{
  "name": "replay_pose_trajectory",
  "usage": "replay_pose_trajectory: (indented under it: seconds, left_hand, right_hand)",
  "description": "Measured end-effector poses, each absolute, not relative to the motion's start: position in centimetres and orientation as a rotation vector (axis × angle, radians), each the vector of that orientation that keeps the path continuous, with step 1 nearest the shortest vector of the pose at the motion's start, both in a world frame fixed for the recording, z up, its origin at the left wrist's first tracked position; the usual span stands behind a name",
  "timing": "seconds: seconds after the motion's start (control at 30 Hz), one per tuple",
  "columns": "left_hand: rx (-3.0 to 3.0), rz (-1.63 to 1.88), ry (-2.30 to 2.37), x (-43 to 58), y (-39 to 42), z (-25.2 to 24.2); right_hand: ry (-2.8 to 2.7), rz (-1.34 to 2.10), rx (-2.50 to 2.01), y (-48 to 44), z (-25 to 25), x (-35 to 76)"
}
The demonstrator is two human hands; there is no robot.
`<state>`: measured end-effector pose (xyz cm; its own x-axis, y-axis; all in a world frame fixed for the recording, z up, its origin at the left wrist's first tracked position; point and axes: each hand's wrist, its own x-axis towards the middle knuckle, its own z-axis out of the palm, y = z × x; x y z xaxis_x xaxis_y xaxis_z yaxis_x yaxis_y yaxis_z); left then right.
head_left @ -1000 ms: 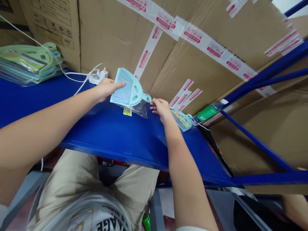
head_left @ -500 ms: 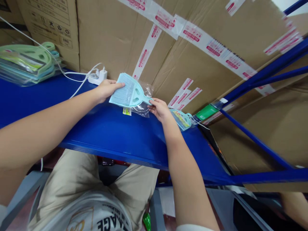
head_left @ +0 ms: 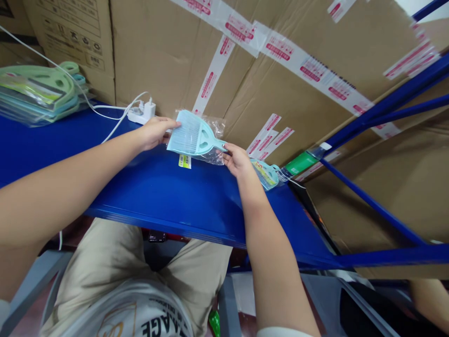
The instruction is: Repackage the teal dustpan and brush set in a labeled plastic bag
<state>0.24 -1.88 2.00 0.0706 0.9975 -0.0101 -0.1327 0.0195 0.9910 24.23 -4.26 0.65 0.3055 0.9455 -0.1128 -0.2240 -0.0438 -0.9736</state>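
Head view: one dustpan set, held over the bench toward its back edge; contact beneath cannot be told.
Left hand: gripping the broad end, thumb on top.
Right hand: pinching the handle tip, fingers curled; whether film is caught there too, unclear.
Weight: probably light, thin moulded plastic.
Stiffness: body likely rigid; bristles should flex; bag limp.
Slip: smooth plastic and film would likely slide; nested parts may shift unless pinched together.
Fragility: likely low; film could tear.
Best hold: handle in one hand, broad end pinched through both layers in the other.
Colour: pale blue throughout.
Form: fan-shaped, bristles in rows, openings near a tapering handle.
Bag: clear, crinkled, around the handle side; full extent unclear.
Label: yellow-green and white, below the set's front side.
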Motion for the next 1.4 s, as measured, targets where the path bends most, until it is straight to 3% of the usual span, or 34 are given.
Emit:
replay_pose_trajectory:
  seconds: [0.9,1.17,1.4]
  left_hand:
    - [1.199,1.310,1.140,-1.2,0.1,1.2]
    - [1.290,0.952,1.134,-1.2,-0.6,1.3]
    - [1.274,0.961,1.119,-1.5,-0.5,1.3]
  right_hand:
    - [-0.638,0.979,-1.248,-4.4,1.9,25.8]
    - [-0.671,0.956,-1.263,-4.1,1.7,26.6]
    - [-0.642,0.938,-1.276,-4.5,2.1,26.3]
